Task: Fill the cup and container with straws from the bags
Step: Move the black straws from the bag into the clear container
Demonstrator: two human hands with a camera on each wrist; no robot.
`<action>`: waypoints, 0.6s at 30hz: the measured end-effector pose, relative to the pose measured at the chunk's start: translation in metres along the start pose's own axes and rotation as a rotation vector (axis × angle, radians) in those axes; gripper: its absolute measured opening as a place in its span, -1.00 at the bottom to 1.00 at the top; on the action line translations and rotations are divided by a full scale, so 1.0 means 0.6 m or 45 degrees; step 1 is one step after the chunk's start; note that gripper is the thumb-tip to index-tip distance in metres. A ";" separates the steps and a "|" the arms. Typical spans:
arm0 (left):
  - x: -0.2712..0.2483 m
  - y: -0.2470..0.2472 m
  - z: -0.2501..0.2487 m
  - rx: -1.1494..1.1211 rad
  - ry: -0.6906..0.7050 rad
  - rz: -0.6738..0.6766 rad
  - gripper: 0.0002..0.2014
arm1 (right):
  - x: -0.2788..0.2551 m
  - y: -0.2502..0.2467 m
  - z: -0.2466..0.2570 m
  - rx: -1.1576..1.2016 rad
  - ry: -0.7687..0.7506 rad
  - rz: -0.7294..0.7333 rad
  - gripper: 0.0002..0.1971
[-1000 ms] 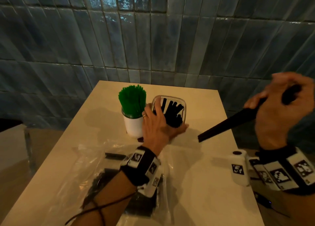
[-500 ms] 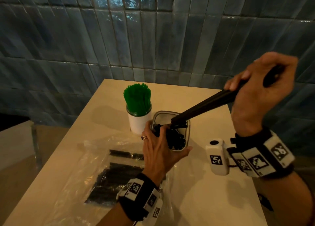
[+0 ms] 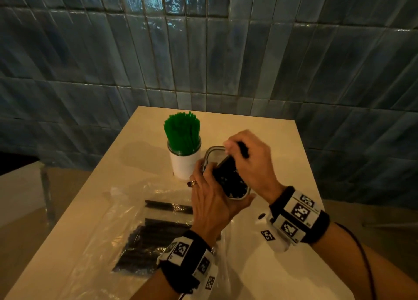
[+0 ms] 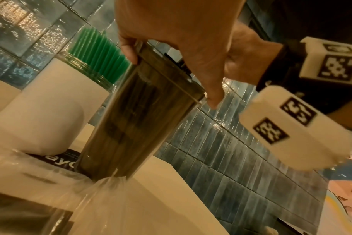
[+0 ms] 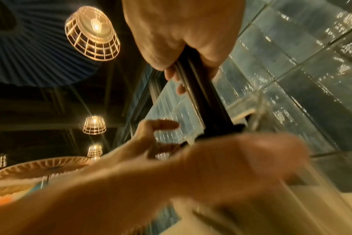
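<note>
From the right wrist [image 5: 183, 39], fingers [image 5: 172, 74] wrapped around black straws [image 5: 203, 98]; overhead, left hand [image 3: 212, 200] clasping container [image 3: 210, 151].

Down comes the right hand [image 3: 248, 161] from high off the table's right edge, and its bundle of black straws [image 5: 203, 98] now stands in the container [image 3: 226, 177], which the left hand [image 3: 212, 204] has tipped toward the near edge.

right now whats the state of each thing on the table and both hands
white cup: upright, packed with green straws
clear container: tilted, partly filled with black straws
left hand: grips the container
right hand: grips a bundle of black straws, lower ends in the container
plastic bag: lying flat, black straws inside
</note>
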State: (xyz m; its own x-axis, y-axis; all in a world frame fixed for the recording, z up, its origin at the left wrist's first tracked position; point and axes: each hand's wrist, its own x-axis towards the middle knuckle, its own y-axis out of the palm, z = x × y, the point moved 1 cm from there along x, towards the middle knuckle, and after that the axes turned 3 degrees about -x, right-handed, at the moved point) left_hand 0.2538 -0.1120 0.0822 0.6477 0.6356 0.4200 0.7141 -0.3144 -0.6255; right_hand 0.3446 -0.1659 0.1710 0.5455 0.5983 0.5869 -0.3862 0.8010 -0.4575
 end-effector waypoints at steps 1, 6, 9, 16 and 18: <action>0.002 -0.001 0.002 -0.022 -0.007 0.006 0.12 | -0.010 0.007 -0.007 -0.052 0.029 0.169 -0.88; -0.001 -0.003 0.017 0.003 0.014 -0.029 0.04 | -0.052 0.012 -0.015 -0.414 0.091 0.695 -0.53; -0.002 -0.001 0.013 -0.024 -0.025 -0.086 0.02 | -0.067 0.002 -0.018 -0.587 0.119 0.490 -0.38; -0.008 0.009 0.010 0.019 -0.046 -0.087 -0.15 | -0.084 -0.004 0.008 -0.461 0.205 0.753 -0.46; -0.007 0.010 0.010 0.019 -0.072 -0.057 -0.09 | -0.075 -0.011 0.007 -0.663 0.111 0.614 -0.48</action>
State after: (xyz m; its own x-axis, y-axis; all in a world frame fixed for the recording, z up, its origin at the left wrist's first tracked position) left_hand 0.2537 -0.1122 0.0726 0.5985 0.6881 0.4103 0.7380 -0.2744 -0.6164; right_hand 0.3195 -0.1981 0.1501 0.4692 0.8617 0.1930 -0.2063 0.3194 -0.9249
